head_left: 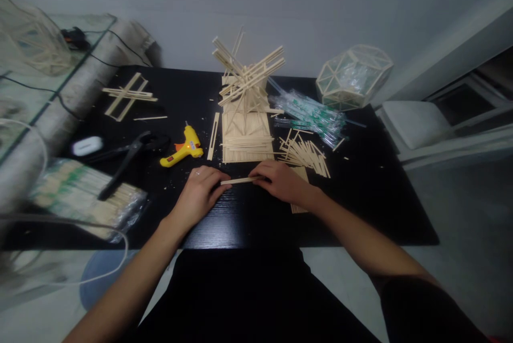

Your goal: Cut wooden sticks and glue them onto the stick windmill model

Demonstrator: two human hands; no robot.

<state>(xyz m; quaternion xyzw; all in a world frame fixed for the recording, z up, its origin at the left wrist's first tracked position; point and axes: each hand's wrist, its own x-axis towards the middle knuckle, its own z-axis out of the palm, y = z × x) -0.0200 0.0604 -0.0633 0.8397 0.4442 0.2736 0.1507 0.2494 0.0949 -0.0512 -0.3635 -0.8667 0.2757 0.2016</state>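
Observation:
Between my two hands, near the table's front edge, lie thin wooden sticks [240, 180] side by side in a short bundle. My left hand [203, 189] pinches the left end of the bundle, fingers closed. At the right end, my right hand [278, 181] grips it with fingertips pressed together. Just beyond them is a model windmill [248, 86] of wooden sticks on a slatted base [247, 155], with loose sticks lying across it. A yellow glue gun [183, 148] rests to the left of the base, beside a narrow stick frame [214, 136].
Loose sticks [306, 156] are heaped right of the base, near clear plastic wrappers [312, 113] and a faceted stick lantern [355, 78]. On the left are a crossed stick frame [129, 95], black pliers-like cutters [128, 158], a white case [87, 146] and a bagged stick pack [80, 191].

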